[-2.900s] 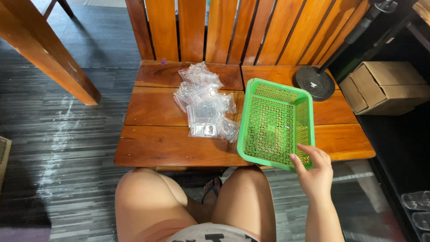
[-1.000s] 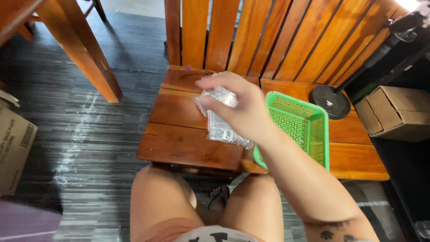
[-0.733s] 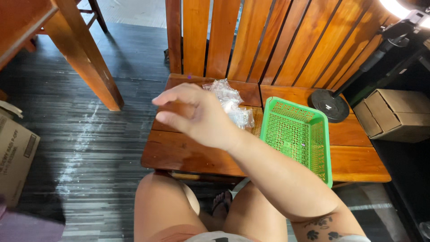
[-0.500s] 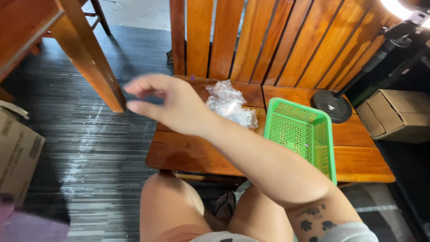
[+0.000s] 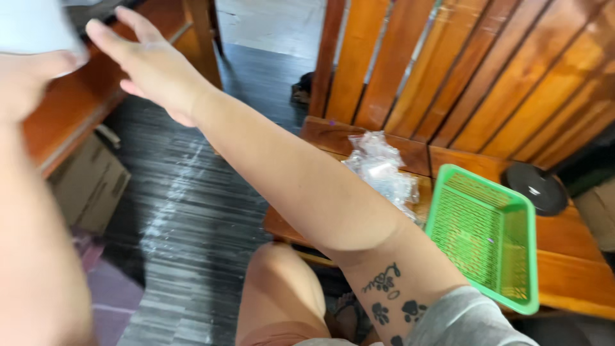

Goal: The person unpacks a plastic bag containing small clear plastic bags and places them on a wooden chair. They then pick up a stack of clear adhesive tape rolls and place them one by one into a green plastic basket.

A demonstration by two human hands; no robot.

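Reaching up and to the left, the right hand (image 5: 150, 64) is stretched out open with fingers spread, holding nothing, near the edge of a wooden table (image 5: 77, 109). The left hand (image 5: 29, 70) sits blurred at the frame's left edge beneath something white (image 5: 32, 25); whether it grips cannot be told. A heap of clear plastic bags (image 5: 381, 173) lies on the wooden bench (image 5: 576, 263), just beside an empty green basket (image 5: 487, 237).

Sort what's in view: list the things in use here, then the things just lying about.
In use:
- pile of small clear plastic bags on the wooden bench
- green plastic mesh basket beside it
- right hand, fingers spread, reaching far left

Lying about:
- round black disc
- brown cardboard box on the floor
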